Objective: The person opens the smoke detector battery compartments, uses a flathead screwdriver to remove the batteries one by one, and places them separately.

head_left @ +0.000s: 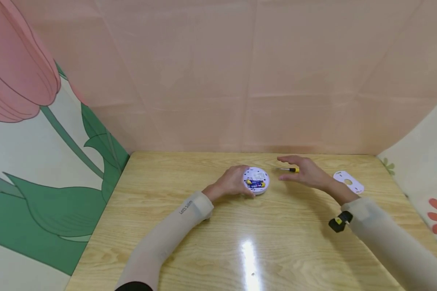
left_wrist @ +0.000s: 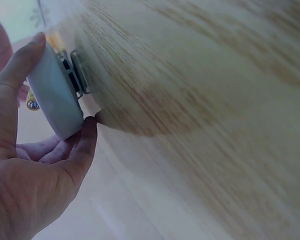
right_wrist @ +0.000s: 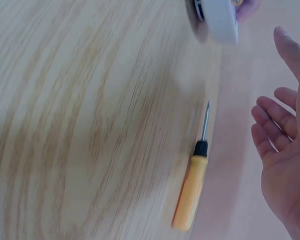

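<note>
A round white device lies on the wooden table with its back open and batteries showing. My left hand grips its rim; in the left wrist view the thumb and fingers curl round the device. My right hand hovers open above a small yellow-handled screwdriver, not touching it. In the right wrist view the screwdriver lies flat on the table, the open right hand is beside it, and the device is at the top edge.
A white round cover plate lies on the table to the right of my right hand. Pink cloth walls close in the back and flowered cloth both sides. A black and yellow band sits on my right wrist.
</note>
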A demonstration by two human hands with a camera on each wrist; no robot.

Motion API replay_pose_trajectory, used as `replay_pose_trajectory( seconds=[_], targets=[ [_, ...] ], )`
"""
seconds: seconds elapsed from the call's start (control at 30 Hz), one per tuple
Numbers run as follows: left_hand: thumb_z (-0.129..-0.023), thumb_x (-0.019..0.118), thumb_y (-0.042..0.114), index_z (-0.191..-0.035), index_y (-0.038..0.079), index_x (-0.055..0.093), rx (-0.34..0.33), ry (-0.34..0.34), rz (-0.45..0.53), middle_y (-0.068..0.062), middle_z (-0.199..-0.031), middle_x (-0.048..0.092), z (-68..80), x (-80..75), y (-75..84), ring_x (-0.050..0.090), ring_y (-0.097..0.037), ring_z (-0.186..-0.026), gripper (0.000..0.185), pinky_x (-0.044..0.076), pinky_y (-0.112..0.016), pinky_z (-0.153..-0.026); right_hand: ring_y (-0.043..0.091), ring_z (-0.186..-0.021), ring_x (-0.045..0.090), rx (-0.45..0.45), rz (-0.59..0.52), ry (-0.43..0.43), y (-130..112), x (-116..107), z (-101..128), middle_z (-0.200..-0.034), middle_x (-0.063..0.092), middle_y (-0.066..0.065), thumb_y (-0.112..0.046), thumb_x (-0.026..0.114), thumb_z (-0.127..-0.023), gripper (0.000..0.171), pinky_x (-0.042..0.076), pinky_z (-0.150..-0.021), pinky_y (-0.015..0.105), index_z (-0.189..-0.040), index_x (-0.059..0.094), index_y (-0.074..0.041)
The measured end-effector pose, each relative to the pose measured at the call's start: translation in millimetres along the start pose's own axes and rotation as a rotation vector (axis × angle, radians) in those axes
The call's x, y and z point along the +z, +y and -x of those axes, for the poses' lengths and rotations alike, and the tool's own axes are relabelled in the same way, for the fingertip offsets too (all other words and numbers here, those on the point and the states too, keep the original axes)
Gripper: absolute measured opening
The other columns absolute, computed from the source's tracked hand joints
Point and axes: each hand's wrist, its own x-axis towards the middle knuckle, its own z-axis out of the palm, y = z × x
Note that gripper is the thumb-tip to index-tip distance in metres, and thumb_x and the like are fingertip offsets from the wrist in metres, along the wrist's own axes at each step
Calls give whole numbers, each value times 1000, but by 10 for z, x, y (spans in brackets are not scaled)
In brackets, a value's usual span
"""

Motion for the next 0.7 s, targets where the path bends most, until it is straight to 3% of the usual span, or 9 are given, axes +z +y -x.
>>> replay_pose_trajectory(
  seconds=[0.23,0.43,0.7],
  targets=[
    [-68,101,44,-155,3,50,1,8,6,-12,-152,60,-5,4,-1,59,-28,-136,109,46,-38,-118,46,-121,67,-87,7,32,-181,104,-18,-141,67,22,-26,91,-86,70,55,-99,63,-144,62,0],
    [-67,102,43,-154,3,50,4,11,18,-12,-151,60,-14,10,-10,60,-28,-134,109,47,-37,-117,40,-113,72,-158,14,43,-300,184,-33,-136,69,21,-19,92,-84,67,58,-96,59,-141,64,0],
    [-66,102,44,-151,4,54,23,19,4,-9,-144,65,-17,25,-26,63,-24,-127,105,51,-35,-111,40,-111,71,-195,-19,32,-423,316,-54,-134,70,20,-17,93,-82,65,59,-93,60,-138,66,2]
  ],
)
